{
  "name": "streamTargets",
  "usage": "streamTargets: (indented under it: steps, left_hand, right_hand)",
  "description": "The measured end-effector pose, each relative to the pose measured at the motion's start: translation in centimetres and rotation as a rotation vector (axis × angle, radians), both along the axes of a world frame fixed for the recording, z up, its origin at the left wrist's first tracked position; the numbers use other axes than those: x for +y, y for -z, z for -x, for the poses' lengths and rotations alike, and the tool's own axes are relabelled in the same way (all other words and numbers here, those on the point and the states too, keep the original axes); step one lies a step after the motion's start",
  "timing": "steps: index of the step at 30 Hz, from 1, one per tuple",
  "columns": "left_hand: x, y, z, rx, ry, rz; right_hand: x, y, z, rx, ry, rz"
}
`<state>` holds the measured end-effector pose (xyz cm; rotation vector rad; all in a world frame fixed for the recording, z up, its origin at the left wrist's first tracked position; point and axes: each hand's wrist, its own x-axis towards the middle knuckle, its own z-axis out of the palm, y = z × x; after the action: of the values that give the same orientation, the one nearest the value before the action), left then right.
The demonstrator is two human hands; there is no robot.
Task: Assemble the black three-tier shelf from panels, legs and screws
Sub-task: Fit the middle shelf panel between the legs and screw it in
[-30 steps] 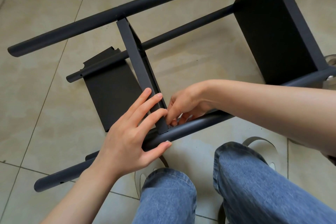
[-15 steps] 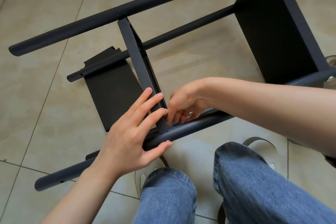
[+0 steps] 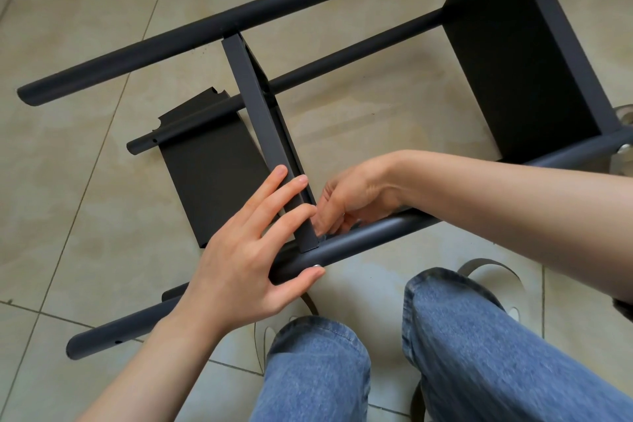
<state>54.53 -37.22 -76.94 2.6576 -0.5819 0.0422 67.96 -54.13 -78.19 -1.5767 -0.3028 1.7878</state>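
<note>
Against the frame half a second back: almost no change. Right hand (image 3: 356, 195) has its fingers tucked slightly lower toward the near leg (image 3: 370, 233); left hand (image 3: 246, 264) unmoved.

Left hand: fingers straight and spread, lying flat across the edge of the middle panel (image 3: 263, 134), thumb pressed against the underside of the near leg. A small silver screw head (image 3: 317, 265) shows on the leg just beside the thumb tip. Hand is apart, pressing, not clamped.

Right hand: just across the panel from the left hand, fingers curled in at the panel-leg joint. Whether they pinch anything cannot be told; fingertips hidden behind the leg.

Shelf frame lies on its side on the floor (image 3: 85, 199), under both hands. Legs are round tubes, matte dark grey. Far leg (image 3: 239, 17) runs beyond the hands, well apart. End panel (image 3: 520, 55) is flat, matte black, far right of the right hand. A loose panel (image 3: 212, 181) with notched corners lies flat on the floor just beyond the left hand's fingers. Floor is glossy beige tile.
</note>
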Motion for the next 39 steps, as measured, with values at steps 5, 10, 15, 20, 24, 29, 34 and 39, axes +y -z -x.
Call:
streamTargets:
  steps: [5, 10, 15, 20, 24, 29, 34, 39]
  left_hand:
    - [0.1, 0.1, 0.1, -0.011, 0.005, 0.017]
    - [0.2, 0.4, 0.0, -0.023, 0.006, 0.022]
    - [0.2, 0.4, 0.1, -0.022, 0.001, 0.008]
    - [0.2, 0.1, 0.2, -0.008, -0.020, -0.038]
    - [0.1, -0.4, 0.9, 0.059, -0.110, -0.007]
    - [-0.7, -0.5, 2.9, 0.170, -0.347, 0.053]
    - [-0.2, -0.4, 3.9, 0.332, -0.476, -0.199]
    - [3.0, -1.2, 5.4, 0.373, -0.563, -0.398]
  right_hand:
    - [0.4, -0.1, 0.0, -0.026, -0.025, 0.088]
    - [-0.1, -0.4, 0.4, -0.081, 0.037, 0.030]
    - [-0.7, -1.6, 0.8, -0.218, 0.004, 0.035]
    - [-2.0, -4.3, 1.6, -0.592, -0.170, 0.102]
    - [-3.1, -5.9, 3.5, -0.834, -0.258, 0.144]
    - [-4.3, -6.1, 6.0, -1.009, -0.320, 0.122]
    - [-4.8, -5.6, 7.1, -1.099, -0.351, 0.110]
    - [-4.8, -5.5, 7.2, -1.109, -0.365, 0.106]
